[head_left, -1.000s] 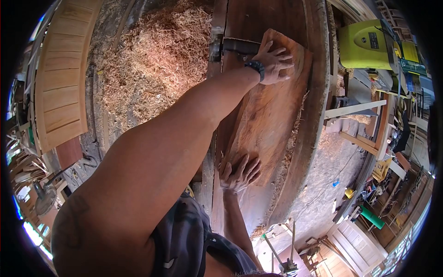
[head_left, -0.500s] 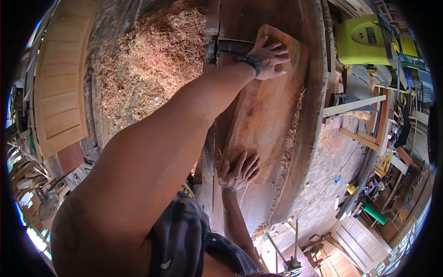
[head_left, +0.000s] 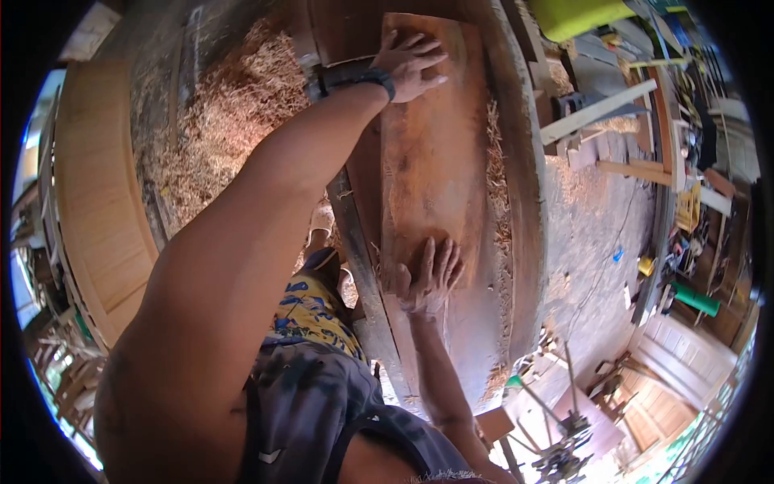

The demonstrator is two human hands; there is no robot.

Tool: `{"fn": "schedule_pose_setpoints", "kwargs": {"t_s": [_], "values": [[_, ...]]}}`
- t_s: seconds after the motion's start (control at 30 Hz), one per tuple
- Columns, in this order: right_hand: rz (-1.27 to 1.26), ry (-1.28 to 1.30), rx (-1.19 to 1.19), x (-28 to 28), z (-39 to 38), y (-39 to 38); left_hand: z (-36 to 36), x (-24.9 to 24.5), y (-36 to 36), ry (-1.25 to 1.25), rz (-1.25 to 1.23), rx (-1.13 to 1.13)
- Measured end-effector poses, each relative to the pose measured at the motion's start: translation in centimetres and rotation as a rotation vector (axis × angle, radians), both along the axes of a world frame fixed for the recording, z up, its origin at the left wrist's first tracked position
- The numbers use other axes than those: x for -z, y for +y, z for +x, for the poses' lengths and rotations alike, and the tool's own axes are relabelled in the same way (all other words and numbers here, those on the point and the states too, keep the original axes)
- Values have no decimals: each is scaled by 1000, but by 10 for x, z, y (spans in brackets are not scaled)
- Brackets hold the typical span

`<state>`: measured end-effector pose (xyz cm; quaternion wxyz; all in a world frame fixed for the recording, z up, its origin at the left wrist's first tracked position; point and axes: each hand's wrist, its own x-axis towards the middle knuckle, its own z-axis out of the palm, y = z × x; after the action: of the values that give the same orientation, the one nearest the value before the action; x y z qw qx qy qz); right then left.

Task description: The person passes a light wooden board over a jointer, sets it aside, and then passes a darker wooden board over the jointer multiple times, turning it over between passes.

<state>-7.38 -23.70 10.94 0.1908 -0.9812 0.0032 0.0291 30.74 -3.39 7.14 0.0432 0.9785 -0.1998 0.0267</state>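
With left hand (head_left: 409, 64) on its far end and right hand (head_left: 430, 281) on its near end, both spread wide, nothing gripped, the wooden board (head_left: 431, 161) is apparently being steadied on the workbench (head_left: 463, 347); even palm pressure would be needed next. Long axis: roughly workbench-aligned, pointed away from the torso (head_left: 322, 395).

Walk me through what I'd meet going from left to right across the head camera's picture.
Wooden panel → heap of shavings → brown board → line of shavings → pale wooden strip → green cylinder.
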Motion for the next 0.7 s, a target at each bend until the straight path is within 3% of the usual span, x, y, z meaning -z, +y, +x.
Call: {"fn": "schedule_pose_setpoints", "kwargs": {"t_s": [0.13,0.7], "values": [[-106,-38,24,2,8,1,2,-2,-1,3,-49,-24],[75,-24,135,-11,28,12,24,-4,12,-36,-86,45]]}}
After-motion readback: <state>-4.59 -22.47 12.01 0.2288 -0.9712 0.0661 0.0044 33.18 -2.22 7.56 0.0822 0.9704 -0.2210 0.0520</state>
